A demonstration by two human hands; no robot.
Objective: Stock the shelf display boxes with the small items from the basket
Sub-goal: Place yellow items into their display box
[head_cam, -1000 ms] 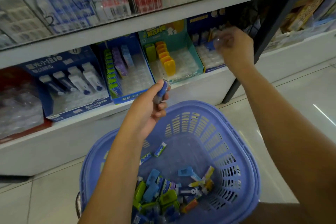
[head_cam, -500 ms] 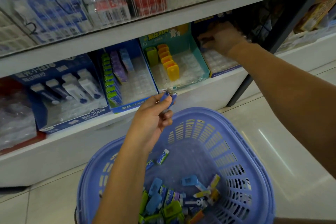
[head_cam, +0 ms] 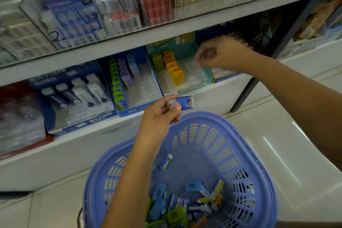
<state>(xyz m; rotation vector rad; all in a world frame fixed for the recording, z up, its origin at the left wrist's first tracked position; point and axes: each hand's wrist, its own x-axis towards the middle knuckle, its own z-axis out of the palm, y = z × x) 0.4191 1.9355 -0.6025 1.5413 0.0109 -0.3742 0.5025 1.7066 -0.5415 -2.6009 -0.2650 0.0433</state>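
Moved: right hand (head_cam: 222, 52) has drawn back out of the far-right blue box (head_cam: 224, 76) and now hangs over the teal box (head_cam: 207, 77); left hand (head_cam: 159, 116) has lifted its piece a little nearer the shelf.
Left grip: thumb and fingertips pinch one end of a small blue item (head_cam: 185, 102), its other end poking out to the right.
Right grip: fingers curled but blurred; I cannot tell whether they hold anything.
Item's place: in the air, just before the shelf lip (head_cam: 212, 96), below the teal box and above the far rim of the basket (head_cam: 246, 150).
Handling: it looks light, stiff and smooth, probably plastic; a pinch across the flat faces at one end should leave the other end free for a slot.
Basket: more loose items (head_cam: 174, 207) heaped at its near side.
Teal box: one row of orange and yellow pieces (head_cam: 174, 72), clear slots beside it.
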